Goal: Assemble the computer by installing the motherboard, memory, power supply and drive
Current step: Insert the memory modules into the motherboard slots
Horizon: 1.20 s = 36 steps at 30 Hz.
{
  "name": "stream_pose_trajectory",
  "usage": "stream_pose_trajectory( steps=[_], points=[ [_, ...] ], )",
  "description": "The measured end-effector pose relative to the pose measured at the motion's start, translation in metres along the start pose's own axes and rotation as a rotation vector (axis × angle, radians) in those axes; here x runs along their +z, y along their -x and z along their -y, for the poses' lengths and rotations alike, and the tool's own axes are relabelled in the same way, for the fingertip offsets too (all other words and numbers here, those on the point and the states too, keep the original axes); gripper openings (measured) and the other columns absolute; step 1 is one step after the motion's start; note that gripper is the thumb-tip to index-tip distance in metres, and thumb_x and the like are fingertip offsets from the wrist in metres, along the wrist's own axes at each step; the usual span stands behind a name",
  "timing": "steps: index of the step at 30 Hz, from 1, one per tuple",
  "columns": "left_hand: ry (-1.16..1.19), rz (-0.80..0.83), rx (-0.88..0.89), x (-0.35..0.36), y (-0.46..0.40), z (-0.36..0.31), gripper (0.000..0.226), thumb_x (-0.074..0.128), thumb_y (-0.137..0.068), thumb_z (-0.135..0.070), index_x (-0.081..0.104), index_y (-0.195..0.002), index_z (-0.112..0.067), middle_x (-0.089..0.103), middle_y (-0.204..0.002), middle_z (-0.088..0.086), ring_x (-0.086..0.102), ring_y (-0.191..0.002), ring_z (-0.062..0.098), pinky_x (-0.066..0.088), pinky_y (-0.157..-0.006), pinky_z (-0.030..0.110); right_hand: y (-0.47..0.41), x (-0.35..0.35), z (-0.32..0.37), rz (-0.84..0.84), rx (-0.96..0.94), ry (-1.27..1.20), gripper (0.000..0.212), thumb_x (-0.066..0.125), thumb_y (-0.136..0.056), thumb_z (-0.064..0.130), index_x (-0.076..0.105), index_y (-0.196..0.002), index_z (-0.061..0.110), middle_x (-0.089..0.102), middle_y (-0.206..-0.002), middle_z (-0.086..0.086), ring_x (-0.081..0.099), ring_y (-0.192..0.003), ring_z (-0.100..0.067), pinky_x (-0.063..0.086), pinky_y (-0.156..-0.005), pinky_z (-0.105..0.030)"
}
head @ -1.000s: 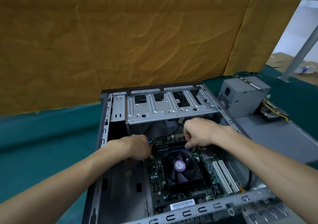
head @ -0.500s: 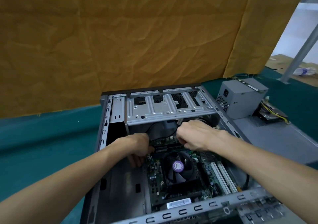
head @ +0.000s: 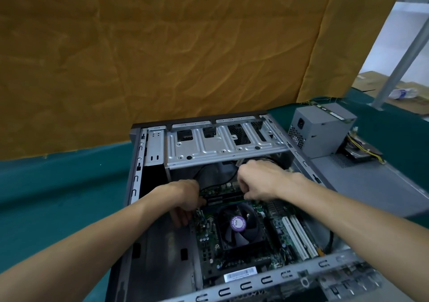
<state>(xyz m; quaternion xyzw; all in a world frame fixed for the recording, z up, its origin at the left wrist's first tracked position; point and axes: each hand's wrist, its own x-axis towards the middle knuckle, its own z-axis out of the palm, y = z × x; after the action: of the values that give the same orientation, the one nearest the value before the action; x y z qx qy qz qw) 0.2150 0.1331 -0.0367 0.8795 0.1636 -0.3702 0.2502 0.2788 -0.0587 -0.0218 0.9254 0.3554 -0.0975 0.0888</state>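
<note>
Both hands reach into the open case (head: 135, 169). The left hand (head: 183, 199) and the right hand (head: 257, 183), fingers curled, pinch opposite ends of the memory stick (head: 224, 200) between them, just beyond the fan (head: 236, 225). The power supply (head: 321, 128) stands beyond the right hand.

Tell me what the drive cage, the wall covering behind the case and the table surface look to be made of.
Drive cage: bare stamped sheet metal, probably steel, dull silver with pressed ribs and punched holes. Wall covering: crumpled brown paper, matte, judging by its creases and overlapping sheets, though thin fabric is possible. Table surface: dark green matte covering, seemingly cloth or felt; its texture is too blurred to be sure.
</note>
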Motion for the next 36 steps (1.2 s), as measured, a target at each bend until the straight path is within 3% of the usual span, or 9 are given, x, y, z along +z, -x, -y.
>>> stream_pose_trajectory(
  steps=[3,7,13,18,23,29,31,34,36],
  points=[
    [0.020,0.006,-0.013,0.002,0.005,-0.003,0.056,0.042,-0.110,-0.033,0.052,-0.124,0.020,0.070,-0.117,0.028,0.069,-0.108,0.042,0.057,-0.073,0.042,-0.002,0.003,-0.012,0.123,0.223,-0.097,0.046,0.070,-0.091,0.053,0.056,-0.069,0.015,0.057,-0.071,0.001,0.061,-0.065,-0.023,0.047,-0.062,-0.030],
    [-0.014,0.000,-0.045,0.001,0.011,-0.009,0.058,0.042,-0.109,-0.035,0.054,-0.124,0.020,0.070,-0.120,0.026,0.071,-0.086,0.039,0.057,-0.066,0.036,-0.011,0.012,-0.016,0.279,0.418,-0.450,0.051,0.075,-0.088,0.051,0.057,-0.084,0.004,0.067,-0.083,-0.013,0.068,-0.046,-0.022,0.054,-0.043,-0.028],
    [0.064,-0.003,0.002,-0.001,0.007,-0.002,0.049,0.048,-0.108,-0.032,0.051,-0.124,0.014,0.072,-0.112,0.023,0.072,-0.079,0.030,0.062,-0.075,0.042,-0.013,0.018,-0.015,0.356,0.460,-0.523,0.049,0.073,-0.089,0.049,0.051,-0.096,0.006,0.066,-0.084,-0.015,0.067,-0.046,-0.021,0.057,-0.046,-0.028],
    [0.082,-0.011,0.014,-0.004,0.010,-0.004,0.056,0.056,-0.103,-0.041,0.053,-0.124,0.010,0.073,-0.104,0.021,0.075,-0.086,0.030,0.062,-0.065,0.037,-0.010,0.012,-0.015,0.451,0.514,-0.517,0.067,0.065,-0.091,0.059,0.046,-0.114,-0.002,0.075,-0.085,-0.022,0.070,-0.059,-0.026,0.065,-0.065,-0.038],
    [-0.041,-0.087,0.005,-0.004,0.011,-0.007,0.052,0.056,-0.103,-0.043,0.059,-0.098,0.009,0.076,-0.090,0.016,0.064,-0.053,0.022,0.057,-0.053,0.028,-0.011,0.008,-0.012,0.478,0.510,-0.538,0.073,0.066,-0.091,0.060,0.049,-0.123,-0.004,0.077,-0.092,-0.017,0.071,-0.065,-0.023,0.059,-0.055,-0.028],
    [-0.069,-0.080,-0.039,-0.003,0.009,-0.009,0.053,0.053,-0.102,-0.048,0.051,-0.085,0.002,0.067,-0.077,0.012,0.062,-0.055,0.026,0.054,-0.051,0.026,-0.017,0.014,-0.012,0.523,0.551,-0.540,0.095,0.062,-0.089,0.066,0.028,-0.153,0.005,0.064,-0.079,-0.005,0.049,-0.051,-0.009,0.045,-0.051,-0.018],
    [-0.068,-0.079,-0.023,-0.004,0.012,-0.009,0.048,0.053,-0.103,-0.047,0.054,-0.097,0.001,0.069,-0.067,0.010,0.065,-0.059,0.034,0.055,-0.055,0.025,-0.019,0.015,-0.013,0.551,0.577,-0.550,0.093,0.062,-0.088,0.067,0.034,-0.150,0.004,0.059,-0.079,-0.003,0.045,-0.051,-0.008,0.042,-0.049,-0.016],
    [-0.104,-0.081,-0.028,-0.003,0.013,-0.011,0.048,0.050,-0.107,-0.041,0.053,-0.131,0.001,0.056,-0.039,0.002,0.062,-0.049,0.020,0.057,-0.062,0.023,-0.023,0.016,-0.016,0.592,0.581,-0.577,0.068,0.063,-0.089,0.064,0.052,-0.118,0.004,0.064,-0.116,-0.006,0.043,-0.051,-0.007,0.042,-0.044,-0.014],
    [-0.093,-0.078,-0.083,-0.003,0.014,-0.014,0.060,0.047,-0.107,-0.044,0.048,-0.133,0.010,0.055,-0.036,0.005,0.059,-0.048,0.015,0.054,-0.058,0.021,-0.024,0.014,-0.016,0.612,0.580,-0.572,0.062,0.063,-0.089,0.064,0.053,-0.106,0.005,0.061,-0.125,-0.003,0.042,-0.050,-0.006,0.041,-0.043,-0.013]
  ],
)
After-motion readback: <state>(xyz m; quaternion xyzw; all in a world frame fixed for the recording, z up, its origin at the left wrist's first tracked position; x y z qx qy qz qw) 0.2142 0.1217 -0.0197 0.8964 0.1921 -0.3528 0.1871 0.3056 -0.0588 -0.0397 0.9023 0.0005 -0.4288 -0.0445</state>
